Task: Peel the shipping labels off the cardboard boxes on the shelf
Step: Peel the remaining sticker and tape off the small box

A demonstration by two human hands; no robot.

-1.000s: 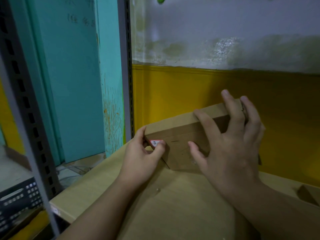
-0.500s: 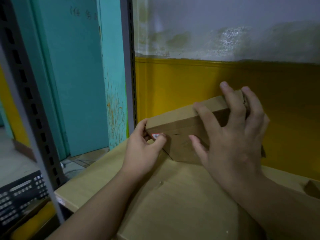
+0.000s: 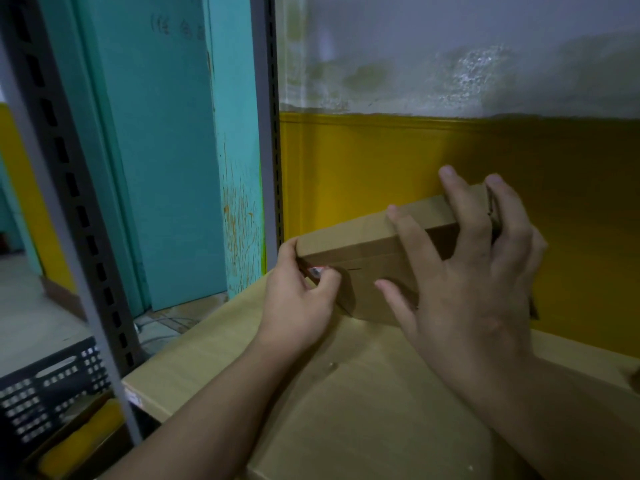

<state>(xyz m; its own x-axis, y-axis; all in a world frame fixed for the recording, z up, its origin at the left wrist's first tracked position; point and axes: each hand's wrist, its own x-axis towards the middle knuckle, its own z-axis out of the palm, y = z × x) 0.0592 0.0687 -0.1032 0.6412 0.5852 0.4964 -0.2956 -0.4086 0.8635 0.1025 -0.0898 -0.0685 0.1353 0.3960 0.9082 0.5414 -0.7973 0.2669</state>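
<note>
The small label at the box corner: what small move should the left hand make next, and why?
Probably peel the label slowly off the corner: the left hand pinches it against the small box, while the right hand braces that box with spread fingers.

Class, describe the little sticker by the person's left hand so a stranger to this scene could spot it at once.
Find the yellow wall band; a small cardboard box stands before it, steadied by the right hand. On the box's near face, at its left end, sits the label, pinched by the left hand. It is the only red-and-white patch on that brown box.
</note>
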